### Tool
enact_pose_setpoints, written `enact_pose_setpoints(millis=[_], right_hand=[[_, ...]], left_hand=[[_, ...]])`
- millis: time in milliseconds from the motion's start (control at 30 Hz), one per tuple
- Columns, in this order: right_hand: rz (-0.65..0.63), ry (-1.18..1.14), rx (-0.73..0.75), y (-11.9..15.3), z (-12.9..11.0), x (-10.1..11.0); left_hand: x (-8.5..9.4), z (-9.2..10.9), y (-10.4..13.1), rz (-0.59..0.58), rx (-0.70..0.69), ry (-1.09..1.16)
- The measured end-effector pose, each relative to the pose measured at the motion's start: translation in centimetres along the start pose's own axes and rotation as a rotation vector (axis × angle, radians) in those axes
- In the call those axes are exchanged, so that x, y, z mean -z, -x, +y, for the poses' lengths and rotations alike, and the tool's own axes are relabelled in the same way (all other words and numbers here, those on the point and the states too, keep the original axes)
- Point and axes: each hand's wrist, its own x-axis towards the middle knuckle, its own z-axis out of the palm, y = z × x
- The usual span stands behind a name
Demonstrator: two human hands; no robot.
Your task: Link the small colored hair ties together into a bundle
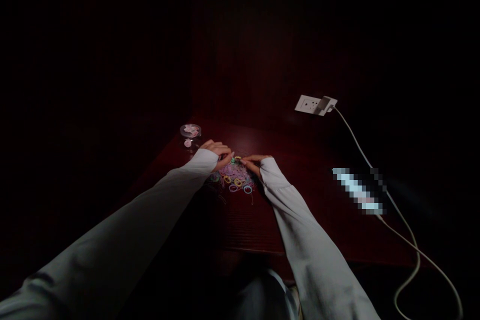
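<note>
A loose pile of colourful elastic hair ties (240,170), mostly pink and purple strands, lies on the dark red table between my hands. Along its near side are several small rings, among them a yellow ring (237,182) and a blue ring (248,189). My left hand (219,150) is over the pile's far left side with curled fingers; what they hold, if anything, is too small to make out. From the right, my right hand (254,162) pinches a small yellow hair tie (238,158) at its fingertips. A green hair tie (233,160) shows between both hands.
A clear round container (191,131) with pink and white pieces stands beyond my left hand. On the right, a blurred-out bright device (358,191) lies beside a white cable (403,220). A charger (327,105) is plugged into a white socket (308,104). The surroundings are very dark.
</note>
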Motion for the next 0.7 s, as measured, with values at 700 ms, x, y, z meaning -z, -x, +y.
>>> enact_pose_setpoints(millis=[700], right_hand=[[-0.152,0.231,0.207,0.4,-1.0,-0.8]], left_hand=[[0.0,-0.1,-0.1,0.004,-0.027,-0.014]])
